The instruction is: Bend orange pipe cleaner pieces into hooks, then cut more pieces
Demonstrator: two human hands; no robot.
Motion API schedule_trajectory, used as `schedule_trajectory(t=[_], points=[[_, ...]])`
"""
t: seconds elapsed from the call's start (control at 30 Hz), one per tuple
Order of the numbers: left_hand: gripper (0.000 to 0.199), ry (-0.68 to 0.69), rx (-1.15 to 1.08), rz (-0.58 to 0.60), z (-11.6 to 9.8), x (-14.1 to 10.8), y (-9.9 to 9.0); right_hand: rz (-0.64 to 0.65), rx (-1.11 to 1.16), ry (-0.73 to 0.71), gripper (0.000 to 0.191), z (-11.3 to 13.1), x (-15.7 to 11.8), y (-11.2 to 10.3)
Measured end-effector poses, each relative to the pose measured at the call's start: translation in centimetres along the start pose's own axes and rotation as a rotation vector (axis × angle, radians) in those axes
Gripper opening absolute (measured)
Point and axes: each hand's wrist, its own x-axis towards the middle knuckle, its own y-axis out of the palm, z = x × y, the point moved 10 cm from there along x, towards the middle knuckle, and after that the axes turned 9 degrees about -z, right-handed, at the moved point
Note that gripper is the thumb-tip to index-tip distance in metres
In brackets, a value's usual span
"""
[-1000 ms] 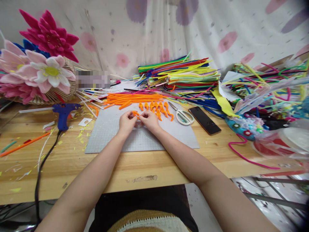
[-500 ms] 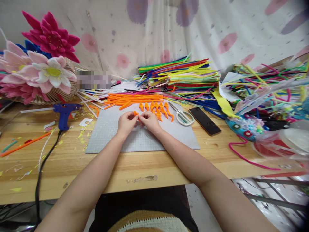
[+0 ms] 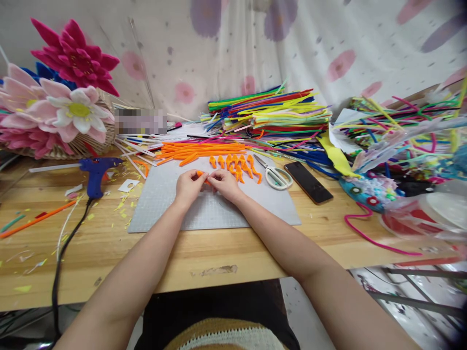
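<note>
Over the grey cutting mat [image 3: 156,204], my left hand [image 3: 189,187] and my right hand [image 3: 225,183] meet fingertip to fingertip. Both are closed in a pinch on one orange pipe cleaner [image 3: 200,173]; its shape is largely hidden by the fingers. Just beyond my right hand lie several bent orange pipe-cleaner pieces [image 3: 239,161], each with a looped head and some with wavy tails. A bundle of straight orange pipe cleaners [image 3: 204,148] rests along the mat's back edge. White-handled scissors [image 3: 277,179] lie at the mat's right side.
A blue glue gun [image 3: 95,177] with a black cord stands at left among yellow scraps. Felt-like flowers [image 3: 78,109] fill the back left. Coloured pipe cleaners [image 3: 277,114] are heaped at the back. A phone [image 3: 308,182] lies right of the mat, near a plastic-wrapped tub [image 3: 430,216].
The orange piece between my fingers has turned: its end stood up before and now lies lower, toward my left hand. My hands stay in nearly the same place.
</note>
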Motion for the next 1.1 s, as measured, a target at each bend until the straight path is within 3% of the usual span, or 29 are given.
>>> schedule_trajectory(t=[0.2,0.4,0.7,0.97,1.1], points=[[0.032,-0.153,-0.260,0.070,-0.1,0.1,0.2,0.297,0.222,0.006,0.020,1.0,-1.0,1.7],[0.035,-0.133,-0.237,0.269,-1.0,-0.4,1.4,0.445,0.231,-0.041,0.031,1.9,-2.0,2.0],[0.033,-0.131,-0.167,0.280,-1.0,-0.5,1.6,0.364,0.301,-0.179,0.027,2.9,-2.0,1.7],[0.037,-0.206,-0.210,0.296,-0.6,-0.9,1.4,0.373,0.251,-0.168,0.030,3.0,-1.9,1.5],[0.035,-0.173,-0.230,0.260,-1.0,-0.7,1.0,0.388,0.277,-0.143,0.026,3.0,-2.0,1.8]])
